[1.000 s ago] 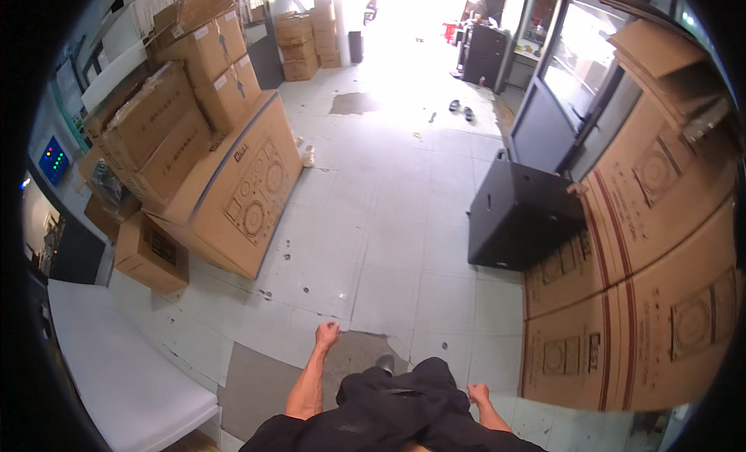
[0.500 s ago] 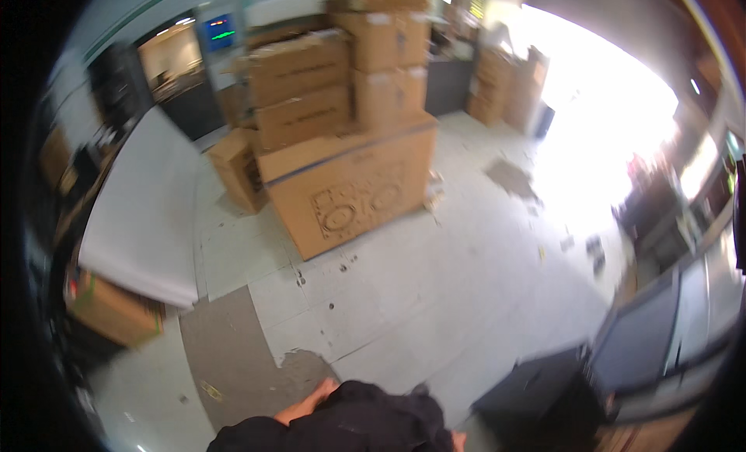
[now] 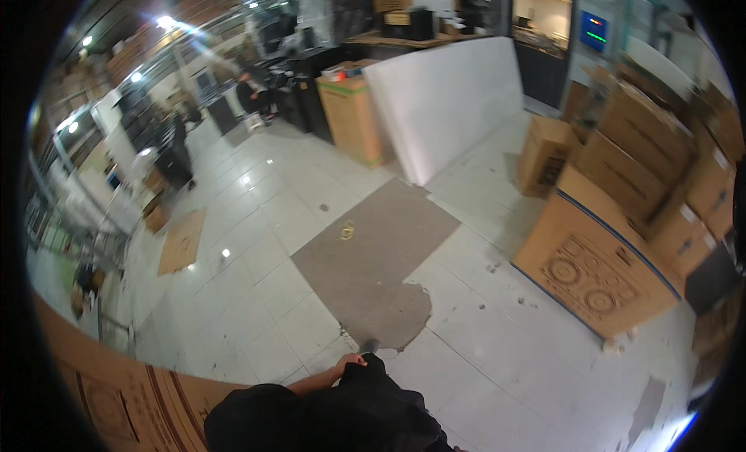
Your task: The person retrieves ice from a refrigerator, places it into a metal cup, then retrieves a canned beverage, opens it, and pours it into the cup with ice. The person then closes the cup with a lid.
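My left hand (image 3: 347,363) shows at the bottom middle, its forearm coming in beside my black clothing (image 3: 342,417). The fingers are curled and I see nothing in them. The hand hangs just above the near edge of a flat brown sheet (image 3: 373,258) that lies on the pale tiled floor. A small yellowish scrap (image 3: 346,231) rests on that sheet. My right hand is out of view.
A large printed cardboard box (image 3: 594,273) lies to the right, with stacked boxes (image 3: 660,157) and a small box (image 3: 548,153) behind it. A white panel (image 3: 451,102) leans by a tall box (image 3: 353,118). Printed cardboard (image 3: 116,390) edges the lower left. A person (image 3: 175,145) stands far left.
The view has swung round: the box stack has gone from ahead to my right, and a darker aisle with people now lies ahead. My right hand has left the picture.
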A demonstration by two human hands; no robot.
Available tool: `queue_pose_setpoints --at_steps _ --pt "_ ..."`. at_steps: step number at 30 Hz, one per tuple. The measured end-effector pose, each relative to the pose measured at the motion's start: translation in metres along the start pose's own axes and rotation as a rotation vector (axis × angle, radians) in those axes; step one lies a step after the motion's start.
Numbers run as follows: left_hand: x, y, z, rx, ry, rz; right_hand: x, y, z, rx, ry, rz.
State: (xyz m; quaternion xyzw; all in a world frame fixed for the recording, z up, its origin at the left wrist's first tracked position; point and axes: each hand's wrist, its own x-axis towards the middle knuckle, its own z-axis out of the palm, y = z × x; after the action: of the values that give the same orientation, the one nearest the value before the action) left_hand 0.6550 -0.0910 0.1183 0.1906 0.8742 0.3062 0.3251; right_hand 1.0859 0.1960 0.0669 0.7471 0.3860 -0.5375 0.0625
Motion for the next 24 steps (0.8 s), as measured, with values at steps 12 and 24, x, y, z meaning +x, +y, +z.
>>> queue_pose_setpoints --at_steps 12,24 --pt "-0.088 -0.119 -0.006 -0.357 0.049 -0.793 -0.034 -0.252 0.208 -0.482 -0.3 -0.596" --pt "0.05 -0.141 -0.155 -0.276 0.209 -0.57 -0.064 -0.261 0.293 -0.565 -0.417 -0.764"
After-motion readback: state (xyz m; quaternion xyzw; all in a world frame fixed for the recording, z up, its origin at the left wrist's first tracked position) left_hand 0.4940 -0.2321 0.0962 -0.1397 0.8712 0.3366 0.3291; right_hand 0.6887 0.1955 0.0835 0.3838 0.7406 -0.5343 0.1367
